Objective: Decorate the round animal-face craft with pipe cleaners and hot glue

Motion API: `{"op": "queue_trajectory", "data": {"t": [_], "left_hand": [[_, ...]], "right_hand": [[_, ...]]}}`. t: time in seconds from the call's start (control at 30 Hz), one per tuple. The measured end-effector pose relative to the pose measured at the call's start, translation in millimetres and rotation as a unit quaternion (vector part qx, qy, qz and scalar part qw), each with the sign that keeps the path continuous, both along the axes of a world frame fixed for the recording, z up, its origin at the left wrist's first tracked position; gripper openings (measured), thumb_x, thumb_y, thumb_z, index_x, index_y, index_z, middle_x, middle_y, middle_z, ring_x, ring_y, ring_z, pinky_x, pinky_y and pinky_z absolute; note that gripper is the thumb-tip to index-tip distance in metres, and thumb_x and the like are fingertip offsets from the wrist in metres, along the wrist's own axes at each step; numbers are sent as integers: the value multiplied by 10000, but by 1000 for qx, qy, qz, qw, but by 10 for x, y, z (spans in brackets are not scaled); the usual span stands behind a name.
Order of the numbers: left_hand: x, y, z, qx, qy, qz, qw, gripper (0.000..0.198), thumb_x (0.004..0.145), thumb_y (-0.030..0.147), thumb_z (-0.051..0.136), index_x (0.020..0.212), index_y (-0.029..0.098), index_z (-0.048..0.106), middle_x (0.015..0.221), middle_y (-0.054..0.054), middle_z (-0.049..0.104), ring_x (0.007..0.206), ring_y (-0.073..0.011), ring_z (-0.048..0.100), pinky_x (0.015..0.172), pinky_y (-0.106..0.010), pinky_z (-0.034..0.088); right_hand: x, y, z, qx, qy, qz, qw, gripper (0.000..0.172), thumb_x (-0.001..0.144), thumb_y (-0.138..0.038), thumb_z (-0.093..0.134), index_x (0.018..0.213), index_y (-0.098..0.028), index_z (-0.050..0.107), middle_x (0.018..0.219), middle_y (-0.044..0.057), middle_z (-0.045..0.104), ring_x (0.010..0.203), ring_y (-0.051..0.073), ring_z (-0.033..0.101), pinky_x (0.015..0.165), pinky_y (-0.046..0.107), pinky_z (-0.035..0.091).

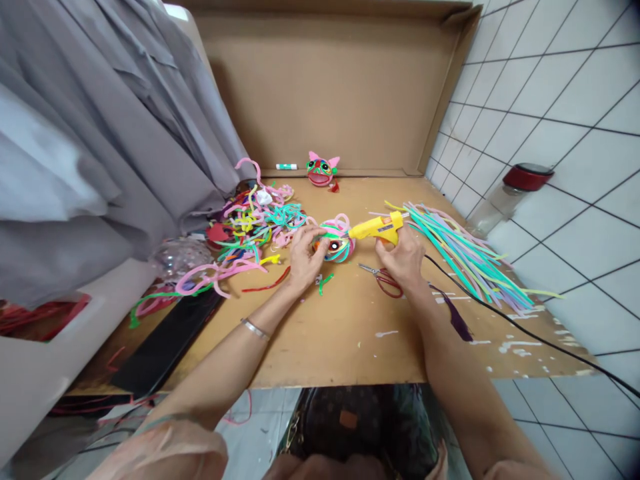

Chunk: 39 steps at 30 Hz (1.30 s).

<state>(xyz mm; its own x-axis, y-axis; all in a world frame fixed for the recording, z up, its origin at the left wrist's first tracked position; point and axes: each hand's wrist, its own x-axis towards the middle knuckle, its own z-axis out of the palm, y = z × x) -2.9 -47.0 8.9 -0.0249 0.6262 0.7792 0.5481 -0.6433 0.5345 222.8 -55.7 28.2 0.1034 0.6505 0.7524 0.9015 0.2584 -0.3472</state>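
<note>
My left hand (305,258) is closed on the left side of a round pipe-cleaner animal head (342,251), striped in green, pink and teal with a black-and-white eye. Pink loops stand up on its top. Gripped in my right hand (404,257) is a yellow hot glue gun (376,229), its nozzle pointing left at the upper part of the head. Whether the tip touches is too small to tell. Below the gun lie red-handled scissors (388,282). A short green pipe-cleaner piece (326,284) rests just below the head.
Tangled pipe cleaners (260,227) heap up at left, straight ones (465,257) at right. A similar finished-looking head (321,169) and a glue stick (287,167) stand by the cardboard (330,87). A black cord (520,327), purple tassel (454,316), jar (505,200) and black phone-like slab (167,343) lie around.
</note>
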Motion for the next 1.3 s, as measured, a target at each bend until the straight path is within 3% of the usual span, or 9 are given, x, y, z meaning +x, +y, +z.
{"op": "queue_trajectory", "data": {"t": [1.07,1.3], "left_hand": [[2,12,-22,-7,-8,-5,1000,217,888,361,623,1023,197,667,1061,-77,653,1032,-202,606,846,-355,529],[10,12,-19,-10,-6,-4,1000,233,880,365,628,1031,195,680,1061,-83,656,1031,-208,603,864,-373,521]], "right_hand": [[-96,-67,-59,25,-30,28,999,114,852,-279,501,916,-204,558,831,64,612,771,225,573,650,318,423],[-65,-107,6,-11,-54,28,998,145,860,-263,480,939,-183,571,869,91,602,823,251,572,687,340,426]]}}
